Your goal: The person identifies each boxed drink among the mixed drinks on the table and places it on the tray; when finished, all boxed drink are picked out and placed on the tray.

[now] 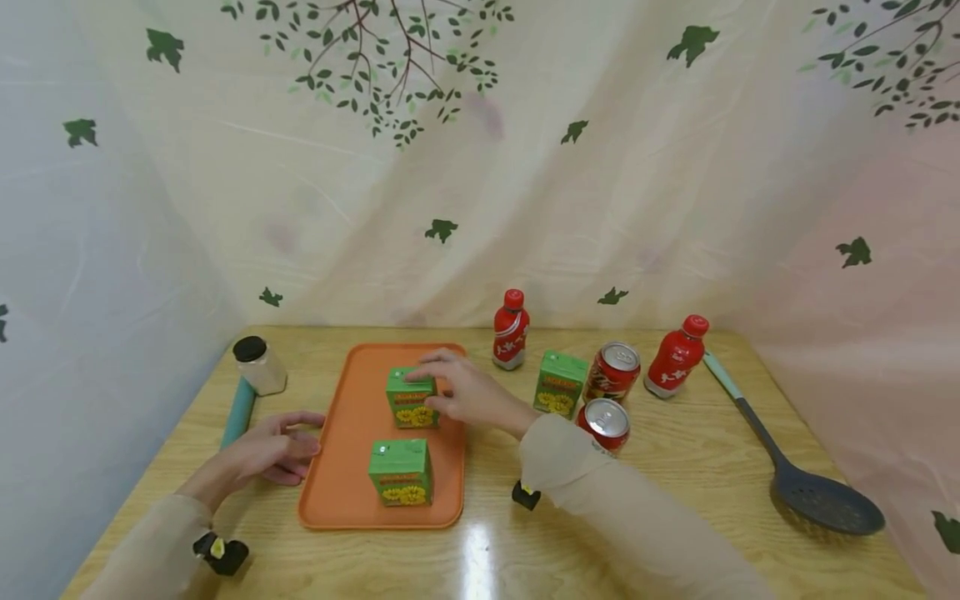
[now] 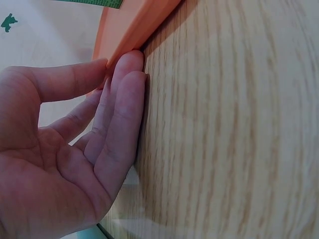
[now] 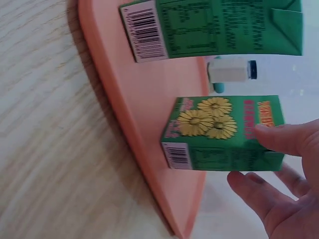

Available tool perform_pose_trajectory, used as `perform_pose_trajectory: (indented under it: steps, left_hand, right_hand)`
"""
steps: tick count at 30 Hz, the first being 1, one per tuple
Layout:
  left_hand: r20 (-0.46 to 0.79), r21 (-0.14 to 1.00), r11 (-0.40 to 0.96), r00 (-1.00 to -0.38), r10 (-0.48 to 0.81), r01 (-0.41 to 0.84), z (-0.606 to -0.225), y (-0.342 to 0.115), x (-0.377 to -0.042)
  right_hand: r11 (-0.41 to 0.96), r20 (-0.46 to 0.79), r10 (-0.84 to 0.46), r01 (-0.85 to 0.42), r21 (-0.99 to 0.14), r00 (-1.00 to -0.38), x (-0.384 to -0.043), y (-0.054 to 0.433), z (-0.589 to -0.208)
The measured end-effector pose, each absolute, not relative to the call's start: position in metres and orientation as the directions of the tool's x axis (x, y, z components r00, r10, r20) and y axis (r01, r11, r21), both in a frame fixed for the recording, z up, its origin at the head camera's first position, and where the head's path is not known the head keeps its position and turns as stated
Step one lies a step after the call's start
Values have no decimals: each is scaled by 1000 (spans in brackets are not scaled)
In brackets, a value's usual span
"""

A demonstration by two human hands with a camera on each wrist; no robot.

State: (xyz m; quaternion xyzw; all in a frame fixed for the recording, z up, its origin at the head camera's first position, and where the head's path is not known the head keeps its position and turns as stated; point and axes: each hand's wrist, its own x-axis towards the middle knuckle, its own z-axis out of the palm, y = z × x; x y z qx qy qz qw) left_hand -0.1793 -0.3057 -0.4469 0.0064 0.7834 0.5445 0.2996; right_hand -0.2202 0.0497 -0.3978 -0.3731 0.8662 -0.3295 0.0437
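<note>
My left hand [image 1: 273,450] is at the left edge of an orange tray [image 1: 341,475], pinching its rim between thumb and fingers. In the left wrist view the lower fingers [image 2: 127,99] lie against the tabletop beside that rim. At the tray's far half my right hand [image 1: 472,396] holds a green drink carton [image 1: 411,400] with yellow flowers by its upper part. The right wrist view shows the thumb [image 3: 279,137] on the flowered face and the other fingers round the far side. A second green drink carton [image 1: 401,475] stands upright on the tray's near half.
Right of the tray stand a red bottle [image 1: 511,333], a third green carton [image 1: 561,379], two red cans [image 1: 613,375] and another red bottle [image 1: 675,358]. A slotted turner [image 1: 817,496] lies far right. A black-lidded jar [image 1: 261,367] and a teal stick [image 1: 238,412] are at left.
</note>
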Motion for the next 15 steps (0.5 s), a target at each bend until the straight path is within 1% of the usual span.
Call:
perform_pose_trajectory:
  steps: [2, 6, 9, 12, 15]
  left_hand:
    - [-467, 855, 409, -819, 335, -320, -446, -306, -179]
    - [-471, 852, 412, -816, 334, -323, -445, -306, -178]
    - [-472, 851, 412, -818, 330, -324, -444, -305, -178]
    - [-470, 852, 412, -818, 331, -322, -444, -305, -178]
    - [-469, 853, 410, -818, 334, -322, -444, -305, -179]
  right_hand:
    - [502, 165, -685, -624, -598, -709, -220, 53, -390]
    - [476, 158, -684, -600, -643, -712, -220, 64, -369]
    - [448, 178, -682, -597, -665, -710, -222, 76, -352]
    - [426, 214, -681, -617, -662, -700, -225, 90, -338]
    - [398, 214, -672, -589, -704, -709, -227, 108, -325]
